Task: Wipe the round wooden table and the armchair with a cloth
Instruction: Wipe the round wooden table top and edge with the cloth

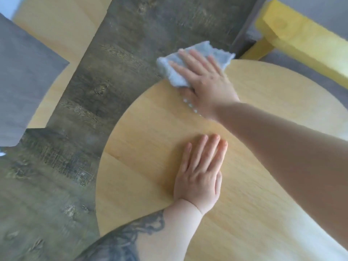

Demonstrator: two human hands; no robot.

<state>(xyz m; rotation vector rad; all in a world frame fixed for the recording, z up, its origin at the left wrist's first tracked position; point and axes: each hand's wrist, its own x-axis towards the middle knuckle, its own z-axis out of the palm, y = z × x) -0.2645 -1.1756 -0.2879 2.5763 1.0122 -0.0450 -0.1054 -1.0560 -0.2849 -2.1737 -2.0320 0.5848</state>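
cloth (194,63) under right hand (205,80) at table (263,194) far edge, left hand (199,176) nearer.

A single head-worn wide-angle camera looks steeply down from just above the round wooden table (244,185), close enough that both forearms fill the lower frame. The view faces forward across the tabletop toward the dark plank floor (131,53), its edges bent by the lens.
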